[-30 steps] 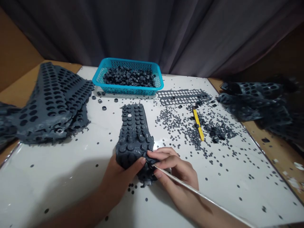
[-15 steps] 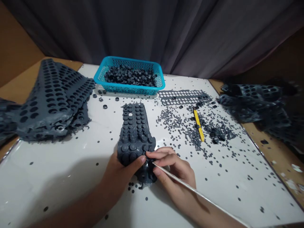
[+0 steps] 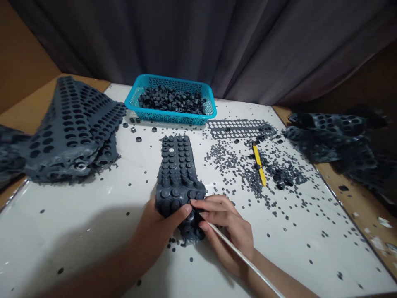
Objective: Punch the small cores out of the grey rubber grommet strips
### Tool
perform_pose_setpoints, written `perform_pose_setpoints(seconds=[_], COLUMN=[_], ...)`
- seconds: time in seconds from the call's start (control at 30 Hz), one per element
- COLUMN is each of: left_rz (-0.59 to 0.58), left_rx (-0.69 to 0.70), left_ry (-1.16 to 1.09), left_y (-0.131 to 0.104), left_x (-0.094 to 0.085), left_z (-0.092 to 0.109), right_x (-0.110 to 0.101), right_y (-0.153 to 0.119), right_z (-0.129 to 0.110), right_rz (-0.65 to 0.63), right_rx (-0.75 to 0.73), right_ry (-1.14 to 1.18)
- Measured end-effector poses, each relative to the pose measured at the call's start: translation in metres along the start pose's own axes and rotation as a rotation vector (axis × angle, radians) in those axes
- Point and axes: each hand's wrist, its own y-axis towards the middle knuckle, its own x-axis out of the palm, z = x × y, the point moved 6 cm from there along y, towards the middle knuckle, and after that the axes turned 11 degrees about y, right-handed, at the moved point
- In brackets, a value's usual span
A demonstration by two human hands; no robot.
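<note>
A dark grey moulded rubber sheet [image 3: 176,165] with rows of round knobs lies lengthwise before me, its near end bent and lifted. My left hand [image 3: 164,223] grips that near end from the left, thumb pressed on top and the other fingers hidden beneath. At the right side of the same end, my right hand [image 3: 229,227] pinches a thin whitish stick [image 3: 238,253] between thumb and fingers. The stick's tip is against the sheet among the knobs, close to my left thumb; exactly what it touches is hidden by the fingertips.
Behind stands a blue basket [image 3: 170,117] of small black rubber pieces. A yellow cutter [image 3: 259,164] lies among scattered little discs, near a perforated strip [image 3: 238,129]. Sheets full of holes are heaped at left [image 3: 71,128] and right [image 3: 328,136]. A curtain [image 3: 198,41] hangs behind.
The stick has swung to a steeper angle, its rear end now further left, as my right hand turned slightly. Both hands keep their grip. The whole view has shifted a little.
</note>
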Motion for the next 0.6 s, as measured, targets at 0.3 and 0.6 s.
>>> perform_pose_setpoints(seconds=[0.3, 0.6], left_rz=[0.019, 0.045], left_rx=[0.002, -0.042], left_ry=[-0.002, -0.048], left_y=[-0.003, -0.008], left_x=[-0.001, -0.001], left_z=[0.004, 0.004], right_x=[0.002, 0.000], right_y=[-0.004, -0.009], right_z=[0.000, 0.009], right_rz=[-0.043, 0.013], right_rx=[-0.072, -0.126], right_ry=[-0.048, -0.130])
